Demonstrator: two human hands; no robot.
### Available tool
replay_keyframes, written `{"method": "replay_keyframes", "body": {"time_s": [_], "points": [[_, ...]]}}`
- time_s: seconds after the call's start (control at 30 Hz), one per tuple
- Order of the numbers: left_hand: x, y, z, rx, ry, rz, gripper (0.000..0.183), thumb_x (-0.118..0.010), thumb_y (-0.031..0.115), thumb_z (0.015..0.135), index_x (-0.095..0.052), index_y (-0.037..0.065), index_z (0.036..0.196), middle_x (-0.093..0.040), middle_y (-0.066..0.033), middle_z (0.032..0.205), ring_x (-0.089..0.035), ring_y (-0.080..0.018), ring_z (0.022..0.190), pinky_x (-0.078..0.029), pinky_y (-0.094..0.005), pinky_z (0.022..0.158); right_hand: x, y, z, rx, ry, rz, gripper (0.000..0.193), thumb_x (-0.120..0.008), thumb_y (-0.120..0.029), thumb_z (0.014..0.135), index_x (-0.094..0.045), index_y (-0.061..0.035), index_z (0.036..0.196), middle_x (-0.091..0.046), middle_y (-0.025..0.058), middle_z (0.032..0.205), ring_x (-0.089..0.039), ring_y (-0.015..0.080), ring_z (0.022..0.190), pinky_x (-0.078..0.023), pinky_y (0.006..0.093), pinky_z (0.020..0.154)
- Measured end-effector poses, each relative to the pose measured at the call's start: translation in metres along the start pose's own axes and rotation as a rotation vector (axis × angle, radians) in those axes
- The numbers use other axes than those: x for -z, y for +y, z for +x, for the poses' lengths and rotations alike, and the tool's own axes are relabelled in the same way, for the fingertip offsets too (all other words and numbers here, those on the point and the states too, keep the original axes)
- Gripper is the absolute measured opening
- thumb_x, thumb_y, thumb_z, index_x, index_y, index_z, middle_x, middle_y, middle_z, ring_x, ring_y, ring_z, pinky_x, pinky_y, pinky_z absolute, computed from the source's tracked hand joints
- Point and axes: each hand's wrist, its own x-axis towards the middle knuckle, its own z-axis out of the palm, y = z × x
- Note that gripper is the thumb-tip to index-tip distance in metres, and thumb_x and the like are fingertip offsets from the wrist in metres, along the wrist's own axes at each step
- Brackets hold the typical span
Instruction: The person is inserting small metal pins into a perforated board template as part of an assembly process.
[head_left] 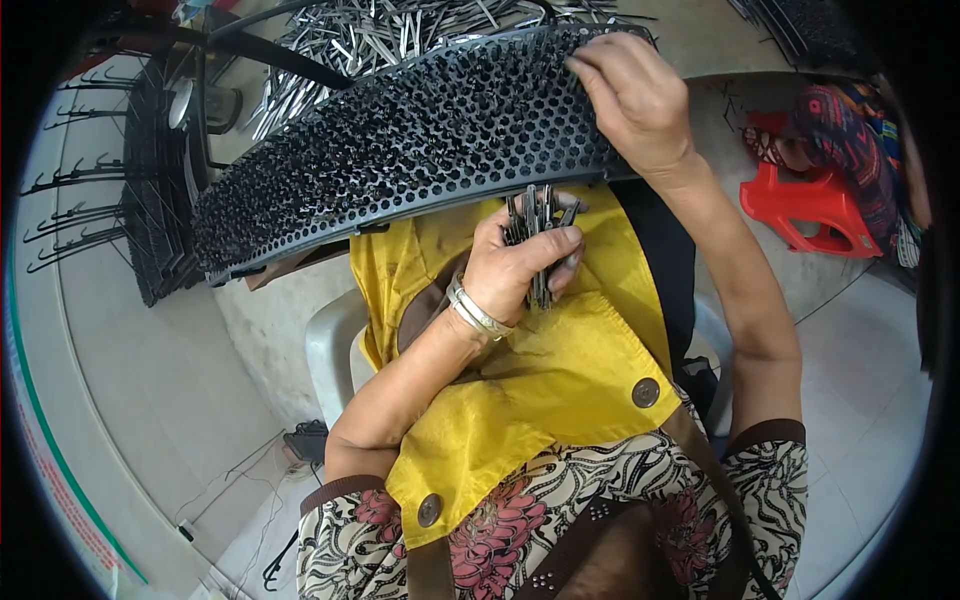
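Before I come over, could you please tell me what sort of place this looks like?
Probably a workshop for handwork: a black perforated tray has dark pieces in many holes, a heap of metal strips lies beyond it, and the left hand grips a bunch of slim metal pieces.

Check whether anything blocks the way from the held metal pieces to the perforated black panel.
Nothing visible does. The thin metal pieces, gripped in the left hand, are beside the near edge of the perforated black panel; the right hand is off at the panel's right end.
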Motion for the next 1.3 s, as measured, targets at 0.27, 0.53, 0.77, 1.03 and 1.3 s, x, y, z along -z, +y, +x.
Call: {"method": "replay_keyframes", "body": {"time_s": [0.27, 0.53, 0.77, 1.03, 1.3], "points": [[-0.002, 0.003, 0.001, 0.011, -0.005, 0.018, 0.026, -0.055, 0.004, 0.078, -0.052, 0.0, 0.104, -0.053, -0.0082, 0.066, -0.045, -0.0121, 0.046, -0.037, -0.0249, 0.041, 0.018, -0.027, -0.01, -0.136, -0.121, 0.119, 0.009, -0.063, 0.0, 0.07, -0.059, 0.0023, 0.078, -0.057, 0.0108, 0.071, -0.055, 0.0198, 0.058, -0.045, 0.0274, 0.054], [-0.007, 0.007, 0.0, -0.004, 0.02, -0.052, 0.012, -0.058, 0.004, 0.077, -0.052, 0.0, 0.088, -0.054, -0.0061, 0.063, -0.048, -0.0114, 0.045, -0.038, -0.0224, 0.04, 0.051, -0.064, -0.015, -0.928, -0.591, 0.767, 0.007, -0.06, 0.0, 0.076, -0.06, 0.0037, 0.082, -0.059, 0.0007, 0.072, -0.054, 0.0038, 0.065, -0.044, 0.0168, 0.058], [-0.006, 0.002, -0.001, -0.048, 0.041, -0.03, 0.01, -0.059, 0.006, 0.078, -0.052, 0.001, 0.084, -0.055, -0.007, 0.064, -0.048, -0.0124, 0.046, -0.038, -0.0231, 0.04, 0.054, -0.058, -0.012, -0.954, -0.381, 0.714, 0.006, -0.06, 0.001, 0.076, -0.061, 0.0023, 0.082, -0.057, -0.0013, 0.069, -0.051, 0.0016, 0.061, -0.041, 0.0149, 0.054], [-0.003, 0.002, 0.0, 0.007, 0.035, -0.102, 0.008, -0.058, 0.006, 0.079, -0.053, 0.001, 0.083, -0.052, -0.0065, 0.062, -0.046, -0.0121, 0.045, -0.036, -0.0228, 0.039, 0.042, -0.031, 0.0, -0.783, -0.023, 0.271, 0.012, -0.063, -0.001, 0.076, -0.062, 0.0019, 0.088, -0.055, -0.0045, 0.068, -0.045, -0.001, 0.056, -0.034, 0.0124, 0.049], [-0.004, 0.001, 0.0, 0.02, 0.033, -0.103, 0.008, -0.058, 0.006, 0.079, -0.053, 0.001, 0.083, -0.052, -0.0058, 0.062, -0.046, -0.0117, 0.045, -0.036, -0.0228, 0.039, 0.016, -0.013, 0.002, 0.012, 0.017, -0.016, 0.01, -0.062, 0.005, 0.071, -0.058, 0.0035, 0.08, -0.059, 0.0127, 0.077, -0.059, 0.0221, 0.07, -0.047, 0.027, 0.062]]}}
